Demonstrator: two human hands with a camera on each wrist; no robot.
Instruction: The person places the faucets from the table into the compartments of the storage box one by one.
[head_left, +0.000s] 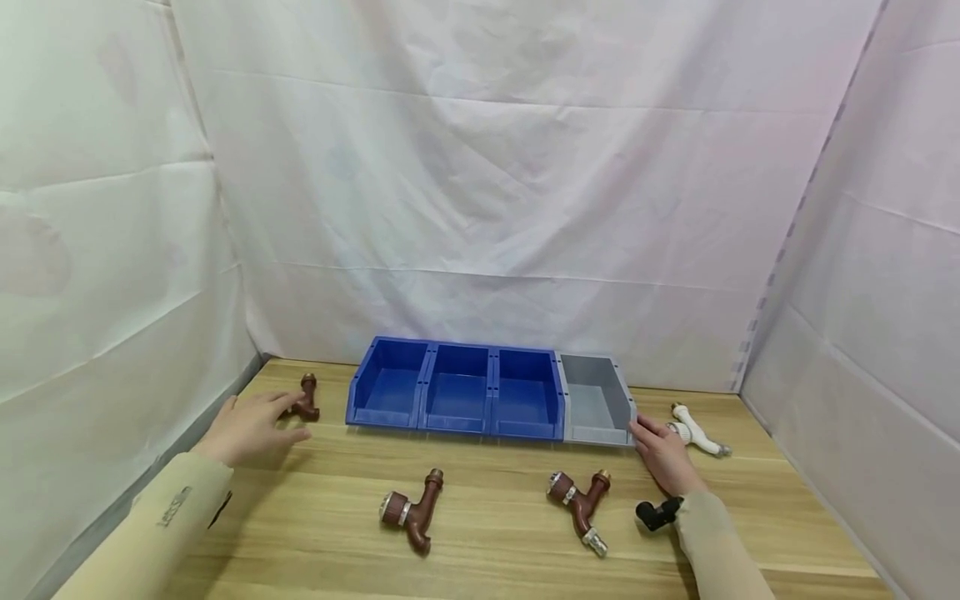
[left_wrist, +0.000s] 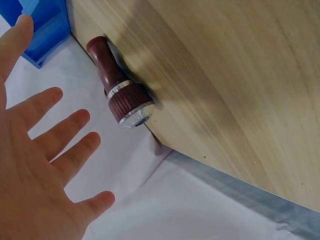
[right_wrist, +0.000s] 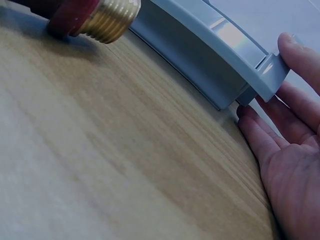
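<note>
My left hand (head_left: pixel 251 427) is at the left, fingers spread and holding nothing, near a brown tap (head_left: pixel 307 400) that it partly hides in the head view. In the left wrist view that tap (left_wrist: pixel 112 70) shows its ribbed knob, apart from the hand. A row of three blue bins (head_left: pixel 456 429) and one grey bin (head_left: pixel 597 435) sits at the back of the table. With my right hand (head_left: pixel 666 454) I hold the grey bin's front right corner. The right wrist view has its fingers (right_wrist: pixel 260 132) around that corner (right_wrist: pixel 272 75).
Two more brown taps (head_left: pixel 420 517) (head_left: pixel 581 508) lie in front of the bins. A black fitting (head_left: pixel 656 514) lies beside the right wrist, and a white tap (head_left: pixel 697 432) is right of that hand. White cloth (head_left: pixel 480 183) encloses the wooden table (head_left: pixel 337 533).
</note>
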